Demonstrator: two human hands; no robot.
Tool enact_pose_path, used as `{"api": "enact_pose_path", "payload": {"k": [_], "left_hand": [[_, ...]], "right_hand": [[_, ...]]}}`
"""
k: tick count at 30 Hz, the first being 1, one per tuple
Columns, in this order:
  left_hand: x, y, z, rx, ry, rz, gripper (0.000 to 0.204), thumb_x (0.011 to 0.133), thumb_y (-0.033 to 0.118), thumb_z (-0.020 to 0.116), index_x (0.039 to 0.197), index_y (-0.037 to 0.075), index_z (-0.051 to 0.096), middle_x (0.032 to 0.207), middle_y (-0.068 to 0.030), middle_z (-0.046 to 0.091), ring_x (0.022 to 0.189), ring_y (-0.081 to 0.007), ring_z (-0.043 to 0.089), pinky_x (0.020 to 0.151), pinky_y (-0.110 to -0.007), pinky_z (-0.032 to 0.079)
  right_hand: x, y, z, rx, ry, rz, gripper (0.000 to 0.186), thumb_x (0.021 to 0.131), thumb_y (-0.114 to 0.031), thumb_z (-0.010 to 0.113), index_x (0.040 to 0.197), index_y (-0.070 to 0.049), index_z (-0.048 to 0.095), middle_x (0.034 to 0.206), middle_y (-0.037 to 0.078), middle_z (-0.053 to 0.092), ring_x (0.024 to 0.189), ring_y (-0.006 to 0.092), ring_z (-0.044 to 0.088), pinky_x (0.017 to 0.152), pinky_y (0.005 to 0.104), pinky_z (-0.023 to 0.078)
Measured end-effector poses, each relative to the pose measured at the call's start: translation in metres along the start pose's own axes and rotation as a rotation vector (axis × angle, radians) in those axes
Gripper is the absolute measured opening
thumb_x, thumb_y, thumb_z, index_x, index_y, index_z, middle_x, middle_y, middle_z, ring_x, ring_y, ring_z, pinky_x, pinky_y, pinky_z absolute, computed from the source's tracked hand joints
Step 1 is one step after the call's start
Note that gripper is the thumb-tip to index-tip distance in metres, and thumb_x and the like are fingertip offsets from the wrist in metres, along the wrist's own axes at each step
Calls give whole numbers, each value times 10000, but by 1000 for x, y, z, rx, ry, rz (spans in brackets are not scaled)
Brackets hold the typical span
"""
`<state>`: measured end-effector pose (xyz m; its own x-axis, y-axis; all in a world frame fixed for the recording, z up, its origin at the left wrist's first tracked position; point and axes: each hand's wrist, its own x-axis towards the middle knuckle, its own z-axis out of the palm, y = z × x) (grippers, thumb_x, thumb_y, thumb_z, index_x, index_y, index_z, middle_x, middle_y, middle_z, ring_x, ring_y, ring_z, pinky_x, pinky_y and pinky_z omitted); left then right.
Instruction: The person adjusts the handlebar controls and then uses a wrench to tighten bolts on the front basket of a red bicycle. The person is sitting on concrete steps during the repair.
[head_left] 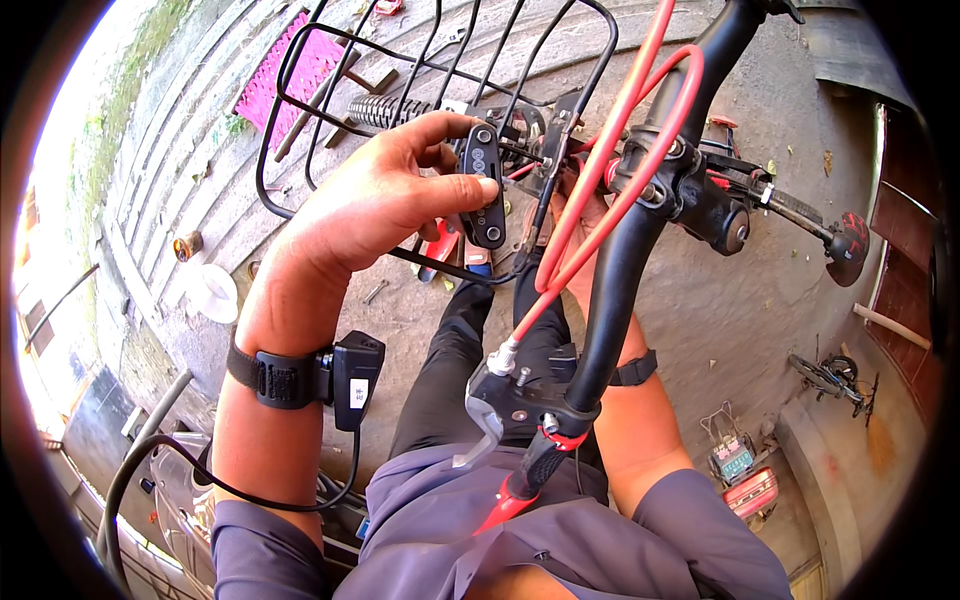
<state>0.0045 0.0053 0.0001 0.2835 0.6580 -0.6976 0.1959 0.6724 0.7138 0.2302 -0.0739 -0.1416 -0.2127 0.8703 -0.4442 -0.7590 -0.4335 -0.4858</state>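
Note:
My left hand [418, 180] grips a black folding multi-tool [484, 222] between bent fingers and thumb, over the black wire basket [288, 95] at the front of a bicycle. My right hand [578, 205] reaches in behind the red cables [631, 95], beside the basket's mounting bracket; its fingers are mostly hidden. The black handlebar [618, 295] runs from top to bottom on the right, with the stem clamp [660, 170], a silver brake lever [480, 420] and a red-ringed black grip [535, 465].
A pink woven seat [275, 88], a white bowl-like object [213, 292] and a loose wrench [376, 291] lie on the pavement. Another small bicycle [835, 378] and a red toolbox [750, 493] are at the right. A dark reddish panel [905, 240] edges the right side.

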Motion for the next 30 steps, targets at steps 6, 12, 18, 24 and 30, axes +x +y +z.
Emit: {"api": "enact_pose_path", "payload": {"k": [6, 12, 18, 24, 30], "left_hand": [[-2, 1, 1, -12, -3, -10, 524, 810, 137, 761, 1247, -33, 528, 924, 0, 583, 836, -84, 586, 765, -232, 494], [-2, 0, 3, -40, 1, -7, 536, 812, 138, 759, 1262, -33, 523, 957, -17, 609, 848, -92, 593, 782, -239, 499], [2, 0, 3, -22, -9, 2, 529, 807, 143, 763, 1255, -28, 538, 950, -8, 604, 840, -85, 579, 780, -237, 493], [0, -1, 4, -18, 4, -14, 529, 801, 134, 760, 1256, -24, 541, 903, 15, 584, 800, -62, 541, 731, -213, 462], [0, -4, 4, -46, 6, -13, 552, 790, 131, 766, 1268, -21, 537, 918, 5, 599, 810, -67, 542, 717, -205, 451]], "right_hand": [[-17, 8, 6, 39, 28, -57, 321, 993, -78, 492, 1311, -27, 491, 1247, 96, 579, 1148, 162, 573, 937, 274, 515], [-36, -1, 15, -505, 147, 129, 287, 982, -187, 546, 1225, -34, 545, 975, 63, 650, 890, 145, 653, 737, 266, 546], [-51, -42, 76, -520, 279, 297, 259, 938, -187, 608, 1149, -42, 574, 915, 80, 671, 780, 156, 670, 629, 264, 544], [-55, -67, 95, -485, 218, 331, 257, 919, -134, 569, 1152, -27, 556, 915, 112, 674, 780, 175, 679, 619, 269, 550], [-53, -82, 103, -466, 151, 425, 239, 911, -96, 546, 1132, -3, 548, 914, 128, 666, 773, 190, 677, 644, 277, 556]]}}
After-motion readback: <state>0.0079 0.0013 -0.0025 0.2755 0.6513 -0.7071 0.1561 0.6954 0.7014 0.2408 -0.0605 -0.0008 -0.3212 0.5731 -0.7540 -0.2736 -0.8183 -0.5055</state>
